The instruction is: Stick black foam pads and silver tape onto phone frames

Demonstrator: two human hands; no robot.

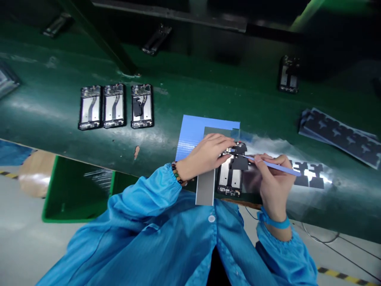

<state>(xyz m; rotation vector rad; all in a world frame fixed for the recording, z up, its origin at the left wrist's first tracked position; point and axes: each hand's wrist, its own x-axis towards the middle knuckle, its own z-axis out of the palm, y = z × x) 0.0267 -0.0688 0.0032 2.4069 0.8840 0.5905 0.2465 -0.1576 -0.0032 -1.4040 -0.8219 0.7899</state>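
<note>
While under fingers (229,143): phone frame (229,178)

Three phone frames (115,106) lie left of the held frame (230,174)

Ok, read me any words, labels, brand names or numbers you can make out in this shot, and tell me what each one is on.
No text can be read in this picture.
The phone frame under the left hand and the right hand with its blue tool: any print too small and blurred.
Three phone frames on the green belt: no legible marks.
Sheets of black pads: no lettering visible.
</note>
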